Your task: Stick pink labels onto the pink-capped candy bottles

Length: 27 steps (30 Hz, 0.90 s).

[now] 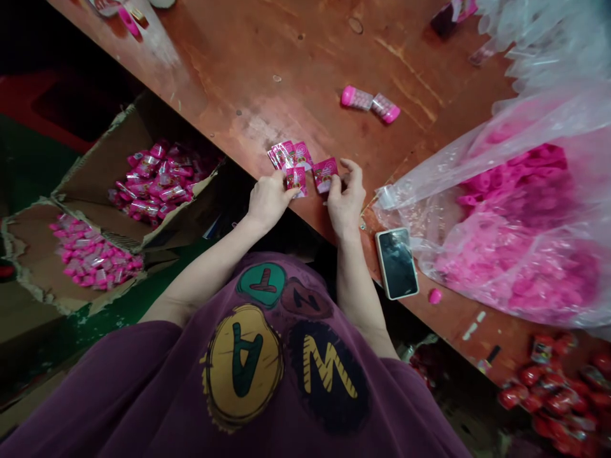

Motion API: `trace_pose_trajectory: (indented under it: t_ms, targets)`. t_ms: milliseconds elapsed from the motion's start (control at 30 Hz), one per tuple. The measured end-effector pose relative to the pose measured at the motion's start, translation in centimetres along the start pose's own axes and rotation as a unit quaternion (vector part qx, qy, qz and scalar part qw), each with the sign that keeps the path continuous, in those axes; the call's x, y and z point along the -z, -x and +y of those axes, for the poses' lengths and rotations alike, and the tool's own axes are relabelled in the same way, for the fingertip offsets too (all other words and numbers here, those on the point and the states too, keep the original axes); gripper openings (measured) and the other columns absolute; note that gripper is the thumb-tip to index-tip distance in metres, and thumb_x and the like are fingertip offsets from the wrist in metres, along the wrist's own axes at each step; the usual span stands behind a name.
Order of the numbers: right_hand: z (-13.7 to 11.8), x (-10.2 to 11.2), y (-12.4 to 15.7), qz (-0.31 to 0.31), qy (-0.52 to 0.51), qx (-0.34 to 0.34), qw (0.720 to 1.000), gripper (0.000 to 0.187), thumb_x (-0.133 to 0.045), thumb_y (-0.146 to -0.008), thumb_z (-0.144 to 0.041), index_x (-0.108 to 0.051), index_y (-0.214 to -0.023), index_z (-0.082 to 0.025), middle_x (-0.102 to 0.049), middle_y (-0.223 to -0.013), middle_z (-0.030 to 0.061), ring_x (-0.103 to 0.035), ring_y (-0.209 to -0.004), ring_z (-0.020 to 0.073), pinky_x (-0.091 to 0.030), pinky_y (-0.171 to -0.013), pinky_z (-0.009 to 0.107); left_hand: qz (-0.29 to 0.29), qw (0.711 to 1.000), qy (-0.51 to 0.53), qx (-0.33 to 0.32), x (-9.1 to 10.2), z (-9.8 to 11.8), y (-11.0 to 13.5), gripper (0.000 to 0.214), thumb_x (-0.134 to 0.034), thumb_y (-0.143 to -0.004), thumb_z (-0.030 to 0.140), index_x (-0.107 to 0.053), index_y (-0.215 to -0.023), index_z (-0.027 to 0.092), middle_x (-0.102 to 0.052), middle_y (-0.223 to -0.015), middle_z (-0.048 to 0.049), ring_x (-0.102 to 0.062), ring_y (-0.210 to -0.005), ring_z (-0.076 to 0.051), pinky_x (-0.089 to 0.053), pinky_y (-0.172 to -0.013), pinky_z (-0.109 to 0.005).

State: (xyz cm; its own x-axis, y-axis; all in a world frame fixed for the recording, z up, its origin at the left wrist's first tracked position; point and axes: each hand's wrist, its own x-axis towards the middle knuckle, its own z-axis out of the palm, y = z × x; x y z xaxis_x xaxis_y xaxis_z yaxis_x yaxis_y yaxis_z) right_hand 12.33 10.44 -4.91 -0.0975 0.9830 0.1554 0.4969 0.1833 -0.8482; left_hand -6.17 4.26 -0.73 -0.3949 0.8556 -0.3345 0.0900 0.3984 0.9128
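My left hand [268, 200] is closed, its thumb and fingers pinching a small pink printed packet [296, 180] near the table edge. Just beyond it, several more pink packets [285, 154] lie fanned and overlapping on the tabletop. To the right, my right hand [346, 194] pinches another pink packet [325, 173] by its right edge, thumb in front and the index finger bent above. Farther back lie two clear tubes with pink caps, one on the left [356, 98] and one on the right [386, 108], filled with small pink pieces.
A phone [398, 264] lies right of my right arm, beside a pink cap [435, 296]. Clear bags of pink parts [520, 254] cover the table's right side. Cardboard boxes [98, 152] at lower left hold wrapped pink items [160, 181]. Red wrapped items [558, 388] are at lower right.
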Motion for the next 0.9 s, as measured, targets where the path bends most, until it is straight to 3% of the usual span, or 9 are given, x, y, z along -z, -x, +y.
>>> trace_pose_trajectory:
  t_ms: [100,167,267,333,400,500,600,700,900]
  targets:
    - [1.0,0.4,0.3,0.023,-0.112,-0.022,0.993,0.041,-0.057,-0.103,-0.054,-0.055,-0.134,-0.026,-0.065,-0.085,0.0003,-0.063,-0.074,0.0191,-0.059,-0.082,0.041,0.092,0.988,-0.075,-0.098,0.5,0.1,0.4,0.035,-0.093,-0.075,0.027,-0.069,-0.100,0.020,-0.060,-0.070,0.0029,-0.061,-0.073,-0.018,-0.042,-0.069,-0.023]
    - [0.9,0.6,0.6,0.021,-0.182,-0.033,0.982,0.043,-0.061,-0.101,-0.058,-0.054,-0.132,-0.029,-0.064,-0.085,-0.0011,-0.063,-0.072,0.0171,-0.058,-0.076,0.035,0.135,0.982,-0.043,-0.123,0.1,0.2,0.7,0.029,-0.088,-0.084,0.032,-0.069,-0.102,0.020,-0.055,-0.064,0.0059,-0.056,-0.066,-0.015,-0.042,-0.069,-0.023]
    - [-0.5,1.2,1.4,0.012,-0.244,-0.043,0.969,0.041,-0.068,-0.098,-0.053,-0.056,-0.130,-0.030,-0.066,-0.088,-0.0018,-0.064,-0.074,0.0144,-0.057,-0.073,0.029,0.047,0.989,0.084,-0.109,-1.8,0.8,1.3,0.020,-0.083,-0.089,0.033,-0.072,-0.095,0.017,-0.056,-0.064,0.0051,-0.051,-0.059,-0.010,-0.041,-0.063,-0.021]
    - [-1.8,1.4,2.0,-0.005,-0.263,-0.056,0.963,0.039,-0.070,-0.096,-0.047,-0.059,-0.129,-0.028,-0.069,-0.093,-0.0012,-0.065,-0.077,0.0130,-0.058,-0.076,0.028,-0.068,0.983,0.166,-0.024,-3.4,1.4,1.6,0.023,-0.083,-0.087,0.034,-0.071,-0.084,0.015,-0.053,-0.058,0.0048,-0.043,-0.049,-0.007,-0.033,-0.051,-0.021]
    - [-2.6,1.5,2.5,-0.022,-0.274,-0.075,0.959,0.036,-0.070,-0.095,-0.042,-0.061,-0.125,-0.026,-0.071,-0.096,0.0002,-0.067,-0.081,0.0128,-0.058,-0.079,0.027,-0.129,0.965,0.217,0.068,-4.8,2.1,1.7,0.029,-0.084,-0.083,0.033,-0.065,-0.072,0.014,-0.043,-0.048,0.0076,-0.031,-0.039,-0.005,-0.021,-0.042,-0.021]
    - [-3.1,1.2,2.4,-0.014,-0.288,-0.093,0.953,0.030,-0.066,-0.095,-0.038,-0.061,-0.121,-0.023,-0.071,-0.094,0.0004,-0.066,-0.080,0.0125,-0.058,-0.077,0.026,-0.123,0.947,0.271,0.119,-6.4,2.8,1.5,0.033,-0.087,-0.076,0.027,-0.058,-0.063,0.015,-0.036,-0.042,0.0100,-0.025,-0.034,-0.002,-0.013,-0.039,-0.020]
    - [-3.1,1.0,1.4,0.024,-0.272,-0.086,0.958,0.025,-0.061,-0.096,-0.035,-0.059,-0.118,-0.023,-0.069,-0.090,-0.0008,-0.065,-0.077,0.0122,-0.055,-0.072,0.024,-0.104,0.938,0.312,0.112,-7.6,3.4,0.8,0.038,-0.092,-0.071,0.027,-0.056,-0.061,0.015,-0.043,-0.042,0.0079,-0.031,-0.034,-0.002,-0.017,-0.039,-0.019]
    - [-3.0,1.0,0.5,0.053,-0.208,-0.058,0.975,0.023,-0.053,-0.099,-0.033,-0.061,-0.119,-0.023,-0.072,-0.101,0.0026,-0.068,-0.086,0.0138,-0.057,-0.080,0.028,-0.088,0.941,0.310,0.103,-8.4,4.0,0.1,0.051,-0.097,-0.068,0.034,-0.050,-0.056,0.017,-0.043,-0.039,0.0069,-0.034,-0.032,-0.004,-0.021,-0.038,-0.020]
    - [-3.0,0.7,-1.6,-0.013,-0.101,0.022,0.995,0.029,-0.046,-0.105,-0.032,-0.064,-0.126,-0.023,-0.076,-0.119,0.0071,-0.072,-0.103,0.0182,-0.058,-0.098,0.036,-0.140,0.925,0.337,0.108,-6.2,4.6,-1.6,0.047,-0.096,-0.072,0.032,-0.052,-0.060,0.017,-0.040,-0.041,0.0090,-0.034,-0.033,-0.004,-0.025,-0.039,-0.018]
